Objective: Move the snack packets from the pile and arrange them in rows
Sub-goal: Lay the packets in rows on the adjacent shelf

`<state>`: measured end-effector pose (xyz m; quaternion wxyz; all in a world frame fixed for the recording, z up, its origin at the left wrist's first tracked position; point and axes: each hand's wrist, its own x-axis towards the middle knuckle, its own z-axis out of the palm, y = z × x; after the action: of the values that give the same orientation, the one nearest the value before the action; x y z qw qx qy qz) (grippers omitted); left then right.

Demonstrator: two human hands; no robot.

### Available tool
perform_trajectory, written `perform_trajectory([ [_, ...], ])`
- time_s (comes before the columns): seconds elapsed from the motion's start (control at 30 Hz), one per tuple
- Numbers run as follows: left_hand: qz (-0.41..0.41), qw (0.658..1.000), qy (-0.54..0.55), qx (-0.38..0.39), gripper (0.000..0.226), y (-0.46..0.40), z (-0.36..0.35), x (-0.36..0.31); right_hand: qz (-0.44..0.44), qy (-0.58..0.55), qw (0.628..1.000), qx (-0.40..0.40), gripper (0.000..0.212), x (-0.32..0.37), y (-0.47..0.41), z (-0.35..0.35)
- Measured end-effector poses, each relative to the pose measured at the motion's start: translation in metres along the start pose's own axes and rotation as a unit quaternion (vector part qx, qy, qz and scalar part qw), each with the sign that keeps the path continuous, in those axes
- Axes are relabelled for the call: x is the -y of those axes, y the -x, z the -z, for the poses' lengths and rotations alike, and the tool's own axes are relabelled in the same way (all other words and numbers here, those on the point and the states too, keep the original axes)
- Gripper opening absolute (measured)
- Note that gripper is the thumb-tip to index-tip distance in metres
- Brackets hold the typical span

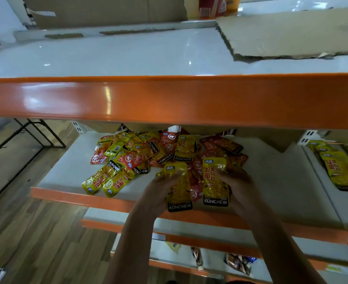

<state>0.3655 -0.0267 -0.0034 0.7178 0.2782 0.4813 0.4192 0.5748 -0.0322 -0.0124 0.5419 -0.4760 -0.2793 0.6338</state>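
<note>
Both hands were at the near edge of the pile (154, 154), a loose heap of yellow and red snack packets on the white shelf (66, 173). The left hand (158, 193) had its grip curled around one yellow packet (179, 187), thumb across the face; the right hand (238, 181) held a second yellow packet (215, 181) by its right edge, fingers seemingly tucked behind, though that side was hard to read. Each packet sat upright, brand band toward the person, just above the shelf's orange lip (107, 201). These looked light, flat, glossy foil pouches, so likely slippery and floppy, best pinched along a side seam or across the middle, not by a corner. Further right, a finished row (341, 171) of yellow packets lay overlapped on the neighbouring shelf section.
</note>
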Motion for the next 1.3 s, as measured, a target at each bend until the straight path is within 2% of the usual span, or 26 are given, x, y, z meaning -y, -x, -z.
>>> perform_trajectory([
  [0.17, -0.004, 0.995, -0.073, 0.074, 0.040, -0.016, -0.009, 0.000, 0.030, 0.060, 0.994, -0.089, 0.020, 0.001, 0.012, 0.016],
  [0.23, -0.001, 0.992, -0.092, 0.082, 0.036, -0.020, -0.018, -0.001, 0.037, 0.071, 0.990, -0.117, 0.020, 0.004, 0.024, 0.025],
  [0.47, 0.045, 0.989, -0.090, 0.107, 0.027, -0.033, -0.058, 0.020, 0.087, 0.008, 0.974, -0.209, 0.024, 0.016, 0.077, 0.062],
  [0.6, 0.072, 0.985, -0.100, 0.122, 0.055, -0.036, -0.087, 0.033, 0.104, 0.009, 0.960, -0.259, 0.022, 0.021, 0.095, 0.088],
  [0.67, 0.066, 0.985, -0.104, 0.124, 0.061, -0.038, -0.103, 0.040, 0.116, 0.013, 0.956, -0.271, 0.023, 0.026, 0.105, 0.102],
  [0.8, 0.050, 0.981, -0.135, 0.131, 0.040, -0.035, -0.146, 0.057, 0.125, 0.016, 0.949, -0.289, 0.028, 0.035, 0.117, 0.143],
  [1.0, 0.017, 0.979, -0.168, 0.115, 0.016, -0.027, -0.222, 0.096, 0.120, 0.026, 0.943, -0.311, 0.020, 0.062, 0.125, 0.228],
  [1.1, 0.012, 0.978, -0.185, 0.099, 0.016, -0.020, -0.260, 0.118, 0.122, 0.039, 0.937, -0.324, 0.013, 0.078, 0.132, 0.270],
  [1.3, 0.003, 0.987, -0.153, 0.044, 0.016, -0.011, -0.319, 0.153, 0.093, 0.071, 0.948, -0.295, 0.005, 0.109, 0.146, 0.331],
])
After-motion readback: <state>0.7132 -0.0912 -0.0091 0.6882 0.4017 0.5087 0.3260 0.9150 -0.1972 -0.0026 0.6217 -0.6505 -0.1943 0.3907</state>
